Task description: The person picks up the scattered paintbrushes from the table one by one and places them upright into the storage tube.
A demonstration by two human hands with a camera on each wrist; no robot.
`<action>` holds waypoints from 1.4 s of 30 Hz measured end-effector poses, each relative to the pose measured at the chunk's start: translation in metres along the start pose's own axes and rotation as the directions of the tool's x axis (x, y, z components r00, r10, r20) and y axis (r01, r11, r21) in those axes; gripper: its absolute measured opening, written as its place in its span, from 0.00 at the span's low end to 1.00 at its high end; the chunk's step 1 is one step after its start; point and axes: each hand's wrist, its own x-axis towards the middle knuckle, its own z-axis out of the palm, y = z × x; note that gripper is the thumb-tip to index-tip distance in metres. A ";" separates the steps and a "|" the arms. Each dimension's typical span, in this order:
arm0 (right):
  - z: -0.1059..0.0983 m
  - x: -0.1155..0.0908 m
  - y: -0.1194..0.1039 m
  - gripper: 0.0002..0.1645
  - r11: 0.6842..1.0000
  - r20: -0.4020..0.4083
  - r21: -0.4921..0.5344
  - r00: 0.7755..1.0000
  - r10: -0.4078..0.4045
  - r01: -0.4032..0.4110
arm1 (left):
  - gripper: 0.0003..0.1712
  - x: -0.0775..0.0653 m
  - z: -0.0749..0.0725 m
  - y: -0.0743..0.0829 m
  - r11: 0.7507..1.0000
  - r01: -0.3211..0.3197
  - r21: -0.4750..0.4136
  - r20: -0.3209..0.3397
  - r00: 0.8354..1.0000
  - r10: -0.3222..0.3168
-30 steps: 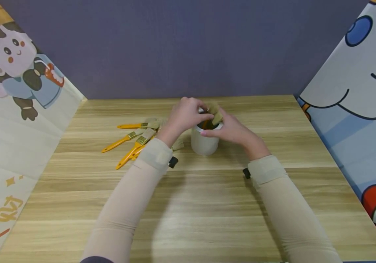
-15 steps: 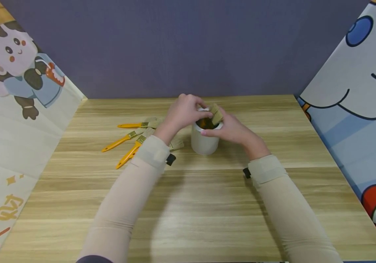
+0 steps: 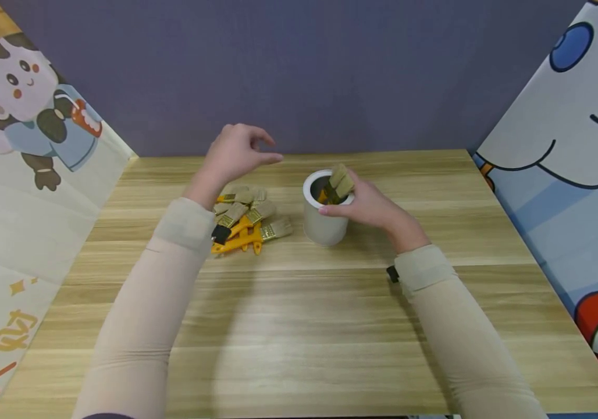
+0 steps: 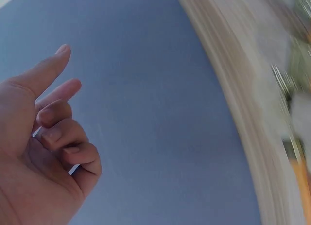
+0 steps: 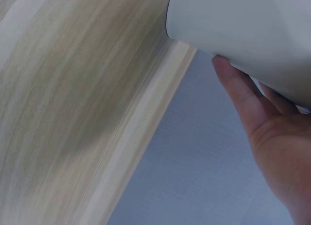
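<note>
My left hand [image 3: 238, 151] hovers in the air behind a loose pile of paintbrushes [image 3: 254, 215], holding nothing. In the left wrist view its fingers [image 4: 65, 132] hang loosely curled. At mid-table stands a white cylindrical container [image 3: 322, 227] with a round rim. My right hand [image 3: 369, 203] grips it near the top from the right, thumb [image 3: 331, 210] at the front of the rim. Paintbrushes with pale bristles [image 3: 342, 181] lean in it, handles down, against the right side. The right wrist view shows the fingers [image 5: 238, 84] along the container's wall [image 5: 243, 25].
The pile holds several paintbrushes with yellow handles, partly hidden by my left sleeve [image 3: 142, 302]. The wood-grain table [image 3: 330, 331] ends at a dark blue-grey wall [image 3: 299, 75]. Cartoon-printed panels stand on the left [image 3: 21, 221] and right [image 3: 566, 174].
My left hand has let go of a paintbrush in the container and moved left and up, away from it. The right hand and the container have stayed put.
</note>
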 end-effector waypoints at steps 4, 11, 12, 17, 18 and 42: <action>-0.001 0.000 0.000 0.61 1.000 0.002 -0.005 1.000 0.000 0.000 | 0.29 -0.003 -0.015 -0.031 0.999 0.036 0.002 0.041 0.999 -0.036; -0.002 0.000 0.001 0.59 1.000 -0.003 -0.005 1.000 -0.005 0.005 | 0.31 -0.003 -0.017 -0.080 0.998 0.056 -0.003 0.155 0.986 -0.055; -0.002 0.000 0.001 0.59 1.000 -0.002 -0.004 1.000 -0.007 0.007 | 0.30 -0.002 -0.016 -0.086 0.998 0.059 0.007 0.171 0.983 -0.059; -0.002 -0.001 0.001 0.60 1.000 0.000 0.004 1.000 -0.005 0.005 | 0.29 0.001 -0.001 -0.110 0.997 0.057 0.052 0.272 0.960 -0.069; -0.001 -0.001 0.001 0.60 1.000 0.000 0.007 1.000 -0.002 0.002 | 0.28 0.001 0.003 -0.114 0.997 0.050 0.057 0.290 0.955 -0.064; 0.002 0.000 0.000 0.62 1.000 0.004 0.006 1.000 0.000 0.000 | 0.23 -0.003 0.046 -0.143 0.993 0.072 0.089 0.348 0.932 -0.099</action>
